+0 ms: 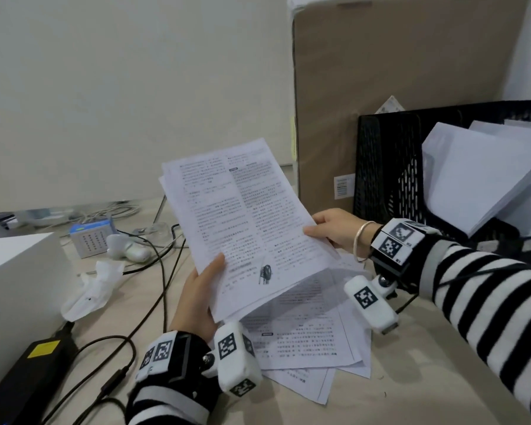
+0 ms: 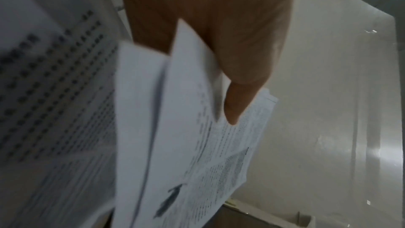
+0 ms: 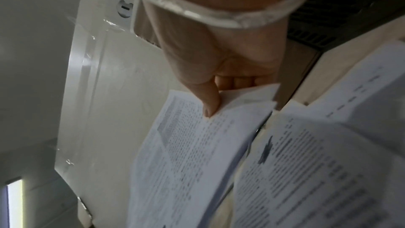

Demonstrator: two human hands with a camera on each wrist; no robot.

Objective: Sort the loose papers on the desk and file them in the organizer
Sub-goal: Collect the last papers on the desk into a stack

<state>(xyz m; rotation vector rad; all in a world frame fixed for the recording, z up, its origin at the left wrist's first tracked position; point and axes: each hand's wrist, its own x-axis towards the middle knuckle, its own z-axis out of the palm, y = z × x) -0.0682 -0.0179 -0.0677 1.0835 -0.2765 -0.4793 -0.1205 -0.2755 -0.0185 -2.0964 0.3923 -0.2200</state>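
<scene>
Sorting papers, both hands busy

Holding up over the desk (image 1: 396,378) beside the black mesh organizer (image 1: 387,167) (white sheets already inside), a printed stack (image 1: 246,222). More loose papers (image 1: 313,338) lie underneath. Left hand (image 1: 196,302) fingers pinch its bottom edge, right hand (image 1: 334,228) fingers pinch the right edge.

Setting: office workspace. Evidence: pale tabletop (image 1: 411,378) against a plain wall; black mesh file organizer (image 1: 387,167) holding white sheets; printed loose papers (image 1: 307,338) spread flat; black power adapter (image 1: 28,372) with trailing cables (image 1: 163,289); white box (image 1: 16,277); large cardboard carton (image 1: 405,87) bearing a barcode label.
</scene>
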